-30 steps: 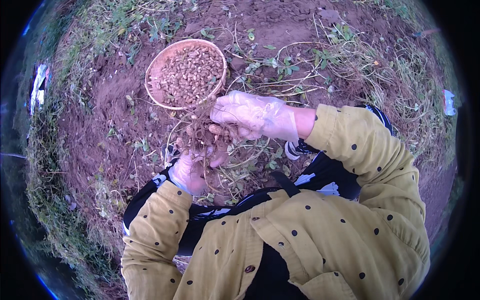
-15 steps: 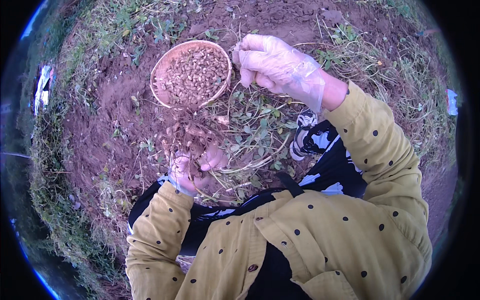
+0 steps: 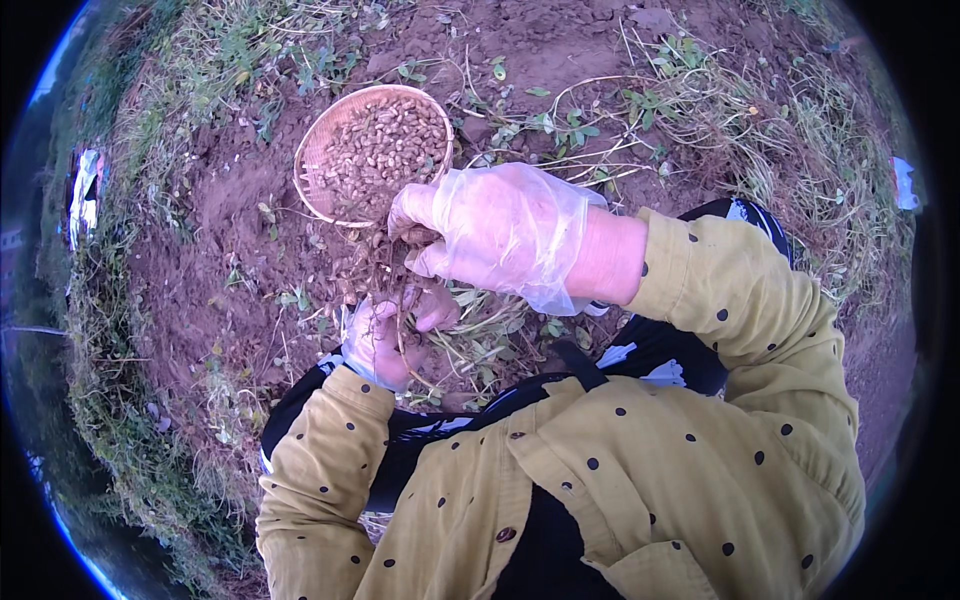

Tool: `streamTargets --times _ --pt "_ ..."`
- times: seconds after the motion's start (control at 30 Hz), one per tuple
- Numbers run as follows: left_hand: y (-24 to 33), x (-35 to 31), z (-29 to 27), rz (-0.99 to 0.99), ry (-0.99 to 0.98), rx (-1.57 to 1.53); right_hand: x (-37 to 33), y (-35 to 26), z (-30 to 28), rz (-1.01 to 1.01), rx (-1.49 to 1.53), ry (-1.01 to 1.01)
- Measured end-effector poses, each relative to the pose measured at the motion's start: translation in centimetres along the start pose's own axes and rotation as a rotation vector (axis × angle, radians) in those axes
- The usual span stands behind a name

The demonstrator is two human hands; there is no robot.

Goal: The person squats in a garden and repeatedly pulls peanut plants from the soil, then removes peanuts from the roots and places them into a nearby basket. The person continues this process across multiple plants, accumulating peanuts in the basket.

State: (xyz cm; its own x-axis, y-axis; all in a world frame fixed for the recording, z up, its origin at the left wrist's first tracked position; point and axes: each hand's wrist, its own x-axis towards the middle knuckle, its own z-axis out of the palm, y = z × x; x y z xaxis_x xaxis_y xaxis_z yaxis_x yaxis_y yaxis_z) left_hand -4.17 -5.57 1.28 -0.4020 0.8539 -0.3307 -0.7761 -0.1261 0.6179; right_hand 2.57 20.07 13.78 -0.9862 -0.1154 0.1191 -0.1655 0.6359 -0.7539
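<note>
My left hand (image 3: 383, 340), in a clear thin glove, is closed round the stems of a peanut plant (image 3: 352, 272). Its soil-covered roots and pods point away from me, toward the basket. My right hand (image 3: 500, 230), gloved the same way, reaches across from the right, with its thumb and fingers closed on brown peanut pods (image 3: 418, 238) at the root end. Part of the root clump is hidden behind it. Just beyond both hands stands a round woven basket (image 3: 306, 170), holding many loose peanuts (image 3: 390, 140).
Pulled green vines (image 3: 490, 340) lie by my legs, and more dry vines (image 3: 740, 130) spread at the right. Bare brown soil (image 3: 200, 270) stretches to the left, bordered by grass (image 3: 110, 370). My bent legs (image 3: 670, 350) are close below the hands.
My right hand has come from the basket's right side down and left to the plant's roots, closing on pods there. My left hand keeps its hold on the plant nearly in place.
</note>
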Motion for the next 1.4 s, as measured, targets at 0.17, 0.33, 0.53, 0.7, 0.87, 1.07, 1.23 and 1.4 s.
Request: streamTargets --times 0.17,0.33,0.53,0.7,0.87,1.07,1.23,1.4 --pt "1.2 0.3 4.9 0.005 -0.125 -0.001 -0.2 1.0 1.0 0.069 -0.087 -0.069" --pt "1.2 0.3 5.0 -0.179 0.005 -0.172 0.6 3.9 2.1 0.031 0.567 -0.042" --pt "2.1 0.6 5.7 -0.075 0.051 -0.252 0.6 -0.1 -3.0 0.399 0.98 -0.165" --pt "2.7 0.8 5.6 -0.042 0.009 -0.417 0.7 1.7 -3.5 0.264 0.999 -0.293" --pt "2.3 1.1 5.4 0.0 0.032 -0.358 0.4 0.3 -0.7 0.174 0.725 -0.143" --pt "1.6 0.5 5.5 -0.004 0.197 -0.142 -0.4 -0.9 0.9 0.031 -0.128 0.05" --pt "2.0 1.2 7.2 0.059 0.189 -0.025 -0.6 0.3 2.8 -0.073 -0.144 0.19" --pt "1.7 1.0 6.4 0.159 0.232 0.051 -0.5 1.6 3.0 -0.137 -0.143 0.166"
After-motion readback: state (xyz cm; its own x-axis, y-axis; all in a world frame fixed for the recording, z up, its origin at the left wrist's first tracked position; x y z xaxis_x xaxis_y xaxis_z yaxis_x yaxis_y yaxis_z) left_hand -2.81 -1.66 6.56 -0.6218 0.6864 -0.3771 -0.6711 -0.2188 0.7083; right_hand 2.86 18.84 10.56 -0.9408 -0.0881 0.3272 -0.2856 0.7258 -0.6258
